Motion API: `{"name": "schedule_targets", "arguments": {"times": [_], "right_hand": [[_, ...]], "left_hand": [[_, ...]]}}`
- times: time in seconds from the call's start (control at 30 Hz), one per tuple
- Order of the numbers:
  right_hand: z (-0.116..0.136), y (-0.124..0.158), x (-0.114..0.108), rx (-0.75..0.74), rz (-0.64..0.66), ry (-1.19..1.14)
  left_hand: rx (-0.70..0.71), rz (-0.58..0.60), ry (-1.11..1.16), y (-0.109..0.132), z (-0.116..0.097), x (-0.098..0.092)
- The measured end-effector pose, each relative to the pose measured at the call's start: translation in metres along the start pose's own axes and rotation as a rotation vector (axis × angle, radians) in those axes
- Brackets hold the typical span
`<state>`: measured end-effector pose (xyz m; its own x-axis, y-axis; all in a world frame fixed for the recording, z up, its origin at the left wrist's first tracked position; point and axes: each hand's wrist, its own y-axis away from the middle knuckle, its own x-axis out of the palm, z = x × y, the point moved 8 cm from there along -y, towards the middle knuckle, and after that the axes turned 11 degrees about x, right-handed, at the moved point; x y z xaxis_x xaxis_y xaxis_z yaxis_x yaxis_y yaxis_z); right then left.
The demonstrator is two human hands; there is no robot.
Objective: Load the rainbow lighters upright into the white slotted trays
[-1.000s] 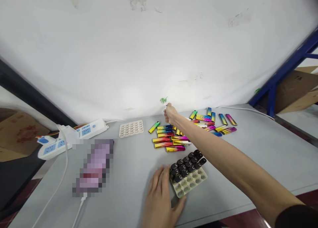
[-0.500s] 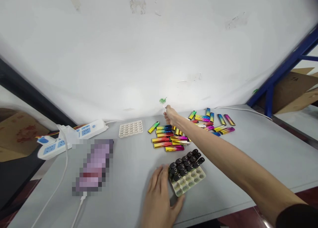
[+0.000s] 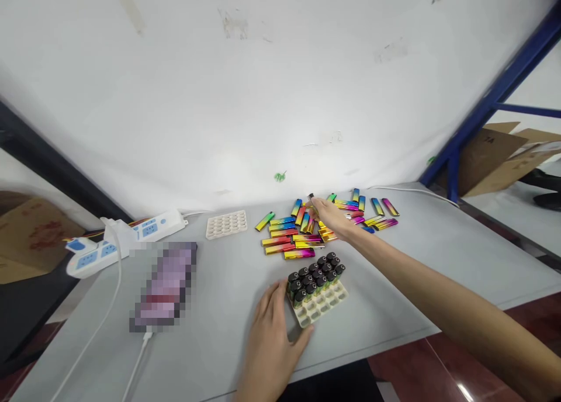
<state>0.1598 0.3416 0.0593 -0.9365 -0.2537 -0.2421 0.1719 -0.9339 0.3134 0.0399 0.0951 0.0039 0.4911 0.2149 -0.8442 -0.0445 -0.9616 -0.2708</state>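
My left hand (image 3: 272,338) rests on the table, its fingers along the left side of a cream holed tray (image 3: 324,304) and its thumb at the tray's near corner. Several black-capped pieces (image 3: 316,274) stand upright in the tray's far rows; the nearer holes show bare. My right hand (image 3: 326,214) reaches over a pile of shiny rainbow-coloured tubes (image 3: 283,241). Its fingers are closed on a slim piece with a dark end (image 3: 311,196), which pokes up above them; the rest is mostly hidden.
A second cream holed tray (image 3: 227,224) lies near the wall. To the left are a white power strip (image 3: 151,228) and a blurred-out phone (image 3: 169,282) on a charging cable (image 3: 137,364). Cardboard boxes (image 3: 491,162) stand right, beyond a blue metal frame (image 3: 453,168).
My right hand has come down from near the wall toward the tubes. The view has shifted slightly. My left hand stays at the tray.
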Motion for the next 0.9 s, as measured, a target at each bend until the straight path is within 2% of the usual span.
{"name": "schedule_targets", "arguments": {"times": [0.1,0.2,0.3,0.4,0.53,0.67,0.77,0.9], "right_hand": [[0.007,0.035,-0.022,-0.211,-0.025,0.237],[0.012,0.076,-0.04,-0.337,-0.001,0.345],[0.007,0.116,-0.056,-0.341,0.033,0.331],[-0.008,0.15,-0.061,-0.292,0.0,0.22],[-0.038,0.18,-0.023,-0.254,0.074,0.117],[-0.059,0.189,0.016,-0.271,0.034,0.138],[-0.067,0.19,0.03,-0.297,-0.041,0.23],[-0.074,0.191,0.035,-0.331,-0.161,0.404]], "left_hand": [[-0.012,0.004,0.044,-0.001,-0.001,-0.002],[-0.017,-0.004,0.069,-0.001,-0.002,-0.004],[-0.018,-0.014,0.092,-0.001,-0.002,-0.005],[-0.028,-0.018,0.123,0.0,-0.002,-0.005],[-0.044,-0.004,0.135,0.0,-0.002,-0.006],[-0.035,0.001,0.147,-0.002,-0.004,-0.005],[-0.02,-0.012,0.15,-0.002,-0.004,-0.005],[-0.008,-0.007,0.146,-0.001,-0.004,-0.005]]}}
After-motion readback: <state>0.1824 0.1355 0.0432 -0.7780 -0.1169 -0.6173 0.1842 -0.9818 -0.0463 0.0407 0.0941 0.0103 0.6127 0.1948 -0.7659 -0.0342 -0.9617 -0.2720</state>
